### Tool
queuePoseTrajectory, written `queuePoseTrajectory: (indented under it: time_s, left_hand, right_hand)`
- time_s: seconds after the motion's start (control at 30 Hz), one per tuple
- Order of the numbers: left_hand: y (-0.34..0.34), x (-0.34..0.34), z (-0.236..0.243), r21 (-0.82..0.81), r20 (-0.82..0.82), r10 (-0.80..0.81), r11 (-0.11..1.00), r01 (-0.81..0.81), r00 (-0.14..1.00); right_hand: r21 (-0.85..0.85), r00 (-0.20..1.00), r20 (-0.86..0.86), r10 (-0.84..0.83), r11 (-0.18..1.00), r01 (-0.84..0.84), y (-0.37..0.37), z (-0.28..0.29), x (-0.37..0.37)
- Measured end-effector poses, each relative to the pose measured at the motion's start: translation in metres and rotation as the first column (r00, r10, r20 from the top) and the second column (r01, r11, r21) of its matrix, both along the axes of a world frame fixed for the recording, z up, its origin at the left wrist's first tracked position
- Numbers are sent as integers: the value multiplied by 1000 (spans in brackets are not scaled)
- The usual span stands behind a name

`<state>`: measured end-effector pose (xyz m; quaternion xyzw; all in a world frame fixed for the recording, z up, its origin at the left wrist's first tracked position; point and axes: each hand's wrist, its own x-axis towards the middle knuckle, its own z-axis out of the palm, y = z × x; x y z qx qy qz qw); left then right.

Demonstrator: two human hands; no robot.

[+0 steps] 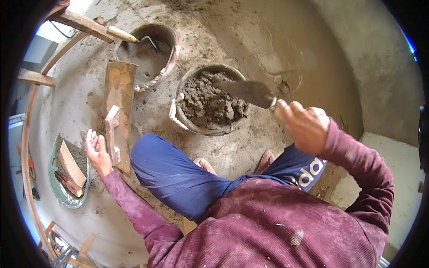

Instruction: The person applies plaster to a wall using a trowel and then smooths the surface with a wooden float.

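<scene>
My right hand (304,125) grips a metal trowel (248,91), whose blade reaches over a round bucket (178,114) of lumpy grey mortar (208,105). My left hand (96,149) is open with its fingers half curled, beside a wooden float (116,120). The float has a light wooden handle and rests on a long stained board (119,85) on the floor.
A second bucket (172,49) of grey slurry stands behind, beside a wooden-handled tool (123,34). At left are a shallow green basin (60,194) with wood pieces and wooden frame bars (33,77). A low concrete ledge (375,169) and wall (380,67) are at right.
</scene>
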<state>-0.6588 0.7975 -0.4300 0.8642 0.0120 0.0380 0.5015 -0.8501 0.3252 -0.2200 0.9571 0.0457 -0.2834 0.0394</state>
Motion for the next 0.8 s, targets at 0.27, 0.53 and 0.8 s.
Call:
queuePoseTrajectory:
  time_s: [0.27,0.53,0.8]
  left_hand:
    - [-178,-40,97,-386,165,-138,902,193,977]
    - [-187,-33,75,-310,-11,-158,939,147,987]
    - [-205,-30,73,-208,-61,-333,926,315,941]
  right_hand:
    - [614,991,-44,-127,779,127,-32,-90,-36]
    - [764,837,-211,-505,449,463,-4,-130,-66]
    - [752,845,-179,-504,484,448,-5,-135,-41]
